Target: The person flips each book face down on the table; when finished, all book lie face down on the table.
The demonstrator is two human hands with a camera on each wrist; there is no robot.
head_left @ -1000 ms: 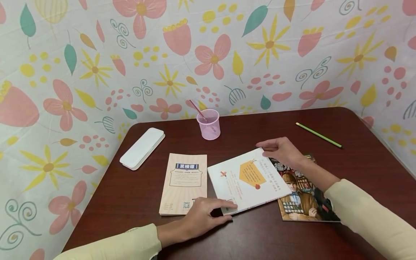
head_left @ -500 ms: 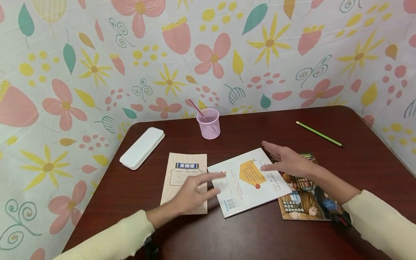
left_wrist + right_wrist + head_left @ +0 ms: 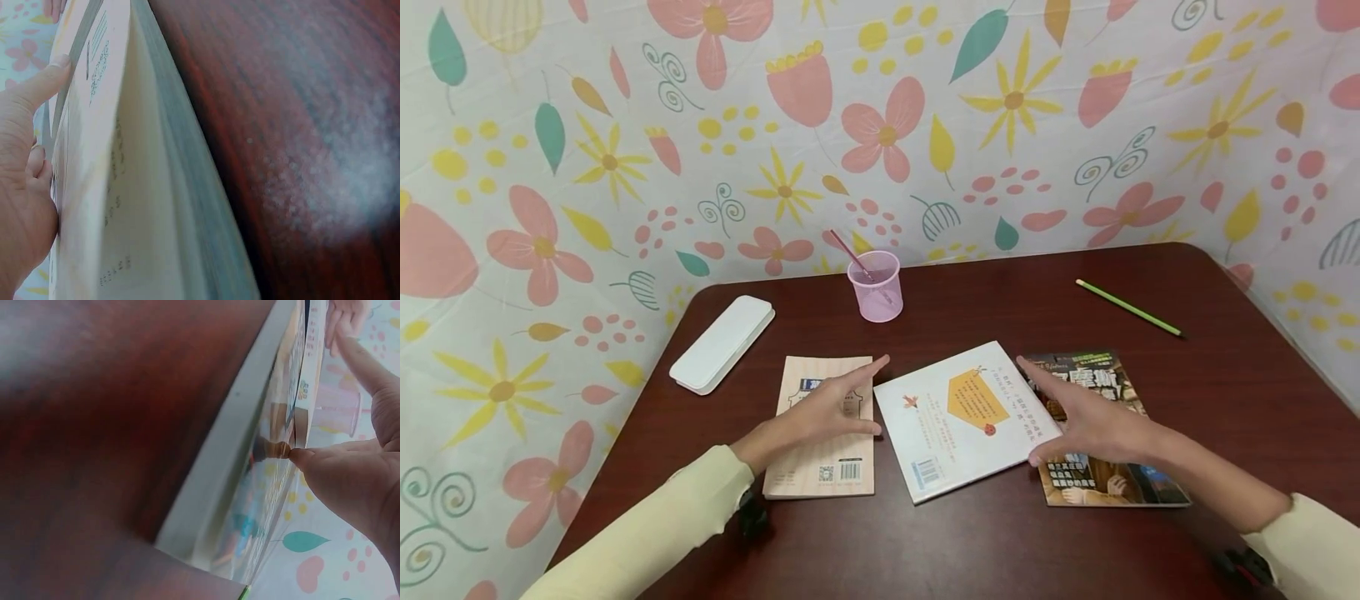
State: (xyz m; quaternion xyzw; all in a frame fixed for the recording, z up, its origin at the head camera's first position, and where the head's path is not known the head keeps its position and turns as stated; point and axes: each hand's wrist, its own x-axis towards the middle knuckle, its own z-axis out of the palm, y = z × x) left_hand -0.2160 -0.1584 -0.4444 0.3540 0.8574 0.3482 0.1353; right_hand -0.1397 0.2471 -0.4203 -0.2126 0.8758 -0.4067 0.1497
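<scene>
Your left hand (image 3: 820, 410) lies flat with straight fingers on the beige paperback book with the dark title panel (image 3: 822, 450), its index finger reaching toward the near-left edge of the white softcover book with the orange label (image 3: 958, 421). Your right hand (image 3: 1086, 421) is spread wide, fingers straight, over the dark illustrated magazine-style book showing a figure in a hat (image 3: 1112, 475), with the thumb tip at the white book's right edge. Neither hand grips anything. The white book lies flat, slightly rotated, between the other two on the dark red-brown wooden worktop (image 3: 1225, 392), overlapping the illustrated book's left side. Farther back stand a translucent pink plastic cup (image 3: 876, 287) holding a pink stick, a white oblong case (image 3: 723, 342) at the left, and a green pencil (image 3: 1128, 307) at the right, all well apart from both hands.
</scene>
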